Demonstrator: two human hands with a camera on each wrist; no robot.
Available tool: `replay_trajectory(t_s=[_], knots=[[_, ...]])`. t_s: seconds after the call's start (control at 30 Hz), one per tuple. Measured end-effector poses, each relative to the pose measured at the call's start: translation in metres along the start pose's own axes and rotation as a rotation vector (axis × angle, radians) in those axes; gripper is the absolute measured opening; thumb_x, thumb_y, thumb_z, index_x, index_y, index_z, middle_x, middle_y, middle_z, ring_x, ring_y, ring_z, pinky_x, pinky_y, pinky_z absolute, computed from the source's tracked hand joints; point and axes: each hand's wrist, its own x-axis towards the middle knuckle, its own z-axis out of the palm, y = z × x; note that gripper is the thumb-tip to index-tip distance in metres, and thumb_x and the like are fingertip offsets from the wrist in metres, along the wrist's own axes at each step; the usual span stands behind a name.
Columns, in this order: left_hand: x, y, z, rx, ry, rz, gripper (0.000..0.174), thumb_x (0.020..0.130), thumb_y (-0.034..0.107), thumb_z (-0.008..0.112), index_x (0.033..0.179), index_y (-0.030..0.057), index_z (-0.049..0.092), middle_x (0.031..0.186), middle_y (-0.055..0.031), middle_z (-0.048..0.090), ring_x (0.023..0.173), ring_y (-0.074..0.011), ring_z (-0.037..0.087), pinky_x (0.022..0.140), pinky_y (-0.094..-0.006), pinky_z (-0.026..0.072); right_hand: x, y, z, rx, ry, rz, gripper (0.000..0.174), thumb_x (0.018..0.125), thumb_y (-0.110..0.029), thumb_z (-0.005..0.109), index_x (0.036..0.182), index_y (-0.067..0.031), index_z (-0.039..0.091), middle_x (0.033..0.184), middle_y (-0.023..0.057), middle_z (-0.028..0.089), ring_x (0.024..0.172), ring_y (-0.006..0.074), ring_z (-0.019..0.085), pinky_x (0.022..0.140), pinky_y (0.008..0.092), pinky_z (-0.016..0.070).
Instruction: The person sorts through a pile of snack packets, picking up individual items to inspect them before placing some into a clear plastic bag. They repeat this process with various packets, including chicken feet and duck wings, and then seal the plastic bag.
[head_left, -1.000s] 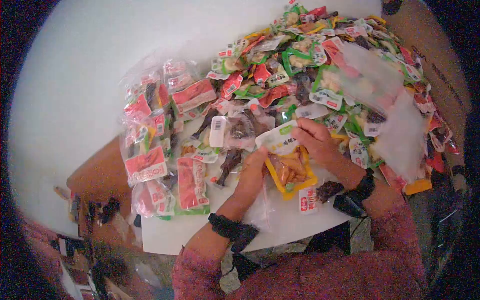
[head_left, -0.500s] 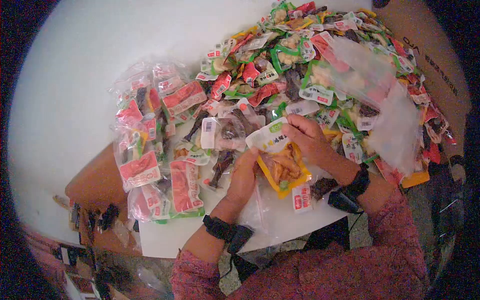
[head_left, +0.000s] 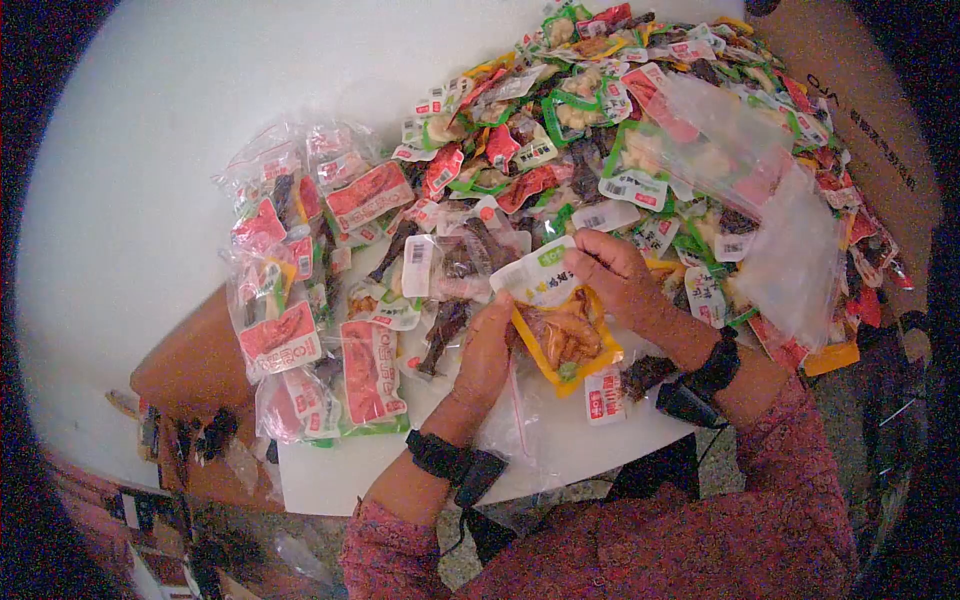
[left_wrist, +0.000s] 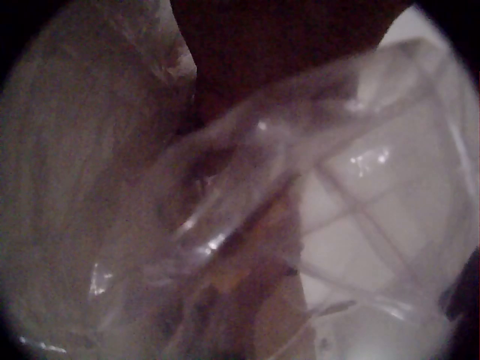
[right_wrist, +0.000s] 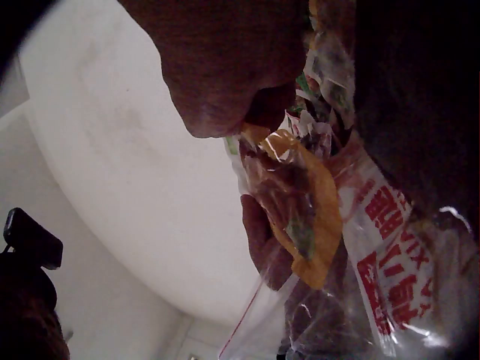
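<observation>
Just in front of the snack pile (head_left: 640, 110), the right hand (head_left: 612, 272) pinches the top edge of a yellow-rimmed snack packet (head_left: 565, 340). The left hand (head_left: 487, 350) curls round its side, apparently to steady it over a clear zip bag (head_left: 520, 425) on the bench (head_left: 330, 470).

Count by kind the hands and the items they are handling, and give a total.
Hands: 2, left hand and right hand
Yellow-edged snack packet: 1
Clear zip bag: 1
Total: 4
</observation>
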Motion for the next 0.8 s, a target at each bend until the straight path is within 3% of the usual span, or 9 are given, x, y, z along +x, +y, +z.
replay_trajectory(t_s=[0.17,0.37,0.43,0.63,0.8], knots=[[0.001,-0.006,-0.001,-0.085,-0.021,0.036,0.038,0.090,0.030,0.031,0.102,-0.0009,0.049,0.099,-0.0072,0.054,0.090,-0.0142,0.051,0.082,-0.0271,0.0387,0.000,-0.006,0.000,-0.009,0.014,0.010,0.015,0.082,-0.015,0.049,0.074,-0.0021,0.046,0.067,-0.0028,0.041,0.065,0.0042,0.038,0.057,0.0200,0.0356],[0.005,-0.014,-0.010,0.112,-0.028,0.006,0.031,0.089,0.026,0.035,0.097,0.0006,0.052,0.091,-0.0037,0.056,0.082,-0.0100,0.051,0.074,-0.0236,0.0401,0.001,0.003,0.003,0.141,0.064,0.038,0.015,0.083,-0.016,0.048,0.074,-0.0036,0.046,0.067,-0.0050,0.039,0.065,0.0031,0.036,0.056,0.0191,0.0334],[0.005,-0.017,-0.005,-0.101,-0.054,0.065,0.028,0.088,0.024,0.038,0.097,0.0014,0.052,0.088,-0.0017,0.056,0.079,-0.0075,0.050,0.070,-0.0220,0.0399,0.002,0.003,0.003,0.183,0.055,0.053,0.015,0.083,-0.016,0.048,0.074,-0.0041,0.045,0.067,-0.0056,0.038,0.065,0.0026,0.036,0.055,0.0187,0.0325],[0.004,-0.016,-0.006,-0.081,-0.053,0.045,0.027,0.088,0.023,0.038,0.097,0.0020,0.052,0.086,-0.0008,0.055,0.074,-0.0071,0.050,0.064,-0.0217,0.0402,0.001,0.004,0.003,0.172,0.056,0.032,0.017,0.084,-0.016,0.048,0.071,-0.0051,0.043,0.066,-0.0066,0.036,0.063,0.0018,0.033,0.053,0.0179,0.0306],[0.004,-0.016,-0.006,-0.047,-0.023,0.045,0.027,0.088,0.024,0.037,0.095,0.0026,0.052,0.084,-0.0016,0.055,0.073,-0.0072,0.050,0.062,-0.0208,0.0401,0.001,0.008,0.004,0.176,0.084,0.059,0.015,0.084,-0.017,0.048,0.077,-0.0034,0.048,0.069,-0.0051,0.042,0.066,0.0022,0.039,0.057,0.0176,0.0350]])
